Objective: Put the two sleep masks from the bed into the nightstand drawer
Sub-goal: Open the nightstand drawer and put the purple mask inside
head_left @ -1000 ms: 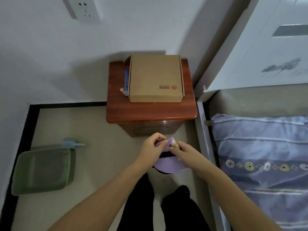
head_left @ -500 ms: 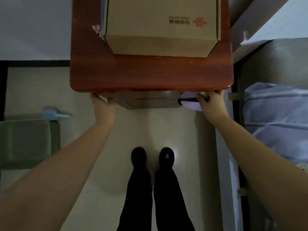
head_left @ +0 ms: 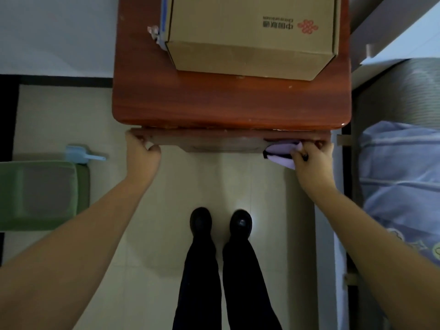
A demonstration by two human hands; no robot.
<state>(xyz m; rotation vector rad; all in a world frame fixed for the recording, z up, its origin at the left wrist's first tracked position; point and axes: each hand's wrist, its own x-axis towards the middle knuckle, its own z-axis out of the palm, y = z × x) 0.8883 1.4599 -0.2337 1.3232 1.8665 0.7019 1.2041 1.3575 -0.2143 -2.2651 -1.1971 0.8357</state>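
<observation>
Hands grip one drawer front (head_left: 214, 139): left hand (head_left: 141, 153) bare, right hand (head_left: 312, 158) holding lilac sleep masks (head_left: 281, 151).

Reddish wood with a smooth, slightly glossy varnish on the nightstand top (head_left: 228, 108); a duller, worn brown front on the drawer (head_left: 214, 144). Matt brown corrugated cardboard for the box (head_left: 250, 36) at 12 o'clock. Soft lilac cloth with black trim on the sleep mask (head_left: 281, 151), bunched against the right hand (head_left: 309, 158). Pale, smooth, faintly shiny tiles on the floor (head_left: 59, 120). Matt green plastic for the bin (head_left: 40, 194) at 9 o'clock. Woven striped blue cloth on the pillow (head_left: 400, 175) at 3 o'clock. Glossy black shoes (head_left: 201, 222).
</observation>
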